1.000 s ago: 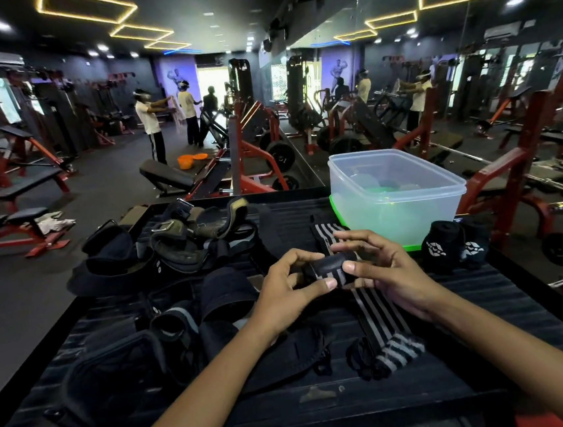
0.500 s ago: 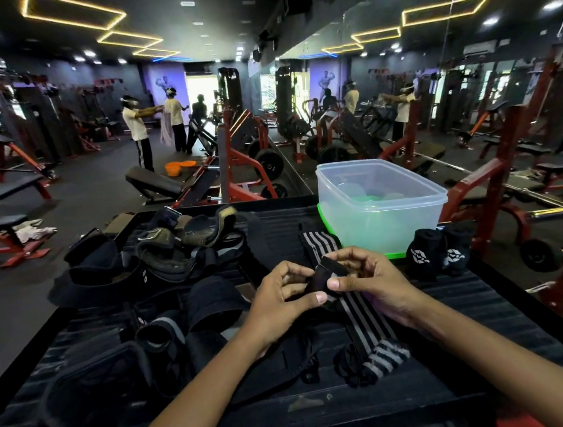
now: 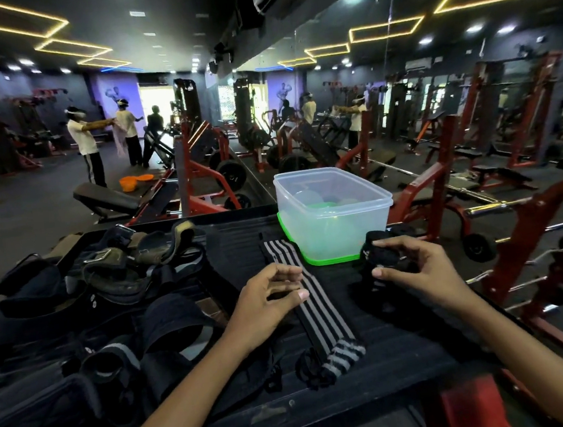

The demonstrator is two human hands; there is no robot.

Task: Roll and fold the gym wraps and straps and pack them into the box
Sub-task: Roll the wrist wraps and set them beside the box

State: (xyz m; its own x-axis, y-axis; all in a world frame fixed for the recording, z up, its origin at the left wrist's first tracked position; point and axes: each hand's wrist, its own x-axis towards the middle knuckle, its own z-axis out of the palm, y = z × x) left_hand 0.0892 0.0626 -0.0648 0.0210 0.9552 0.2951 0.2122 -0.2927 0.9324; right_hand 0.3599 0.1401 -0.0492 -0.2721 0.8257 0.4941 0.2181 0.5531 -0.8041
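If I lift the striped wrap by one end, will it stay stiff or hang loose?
The striped wrap would probably hang loose: it lies flat, and its near end is bunched. It looks like thin cloth, so likely light. It should not roll, since it lies unrolled.

— Anything written here that you can make out?

— No, nothing readable. The clear box (image 3: pixel 333 215) with its green base carries no label that I can see.

— The rolled black wraps (image 3: pixel 378 255) by it? I thought there was a mark.

— There is a small pale mark on one, but it is blurred and mostly hidden; I can't tell if it is a logo or letters.

— And the far wall?

— The purple wall (image 3: pixel 117 95) has a picture of a flexing figure (image 3: pixel 113 93), no words. The weight plates (image 3: pixel 233 175) show no numbers from here.
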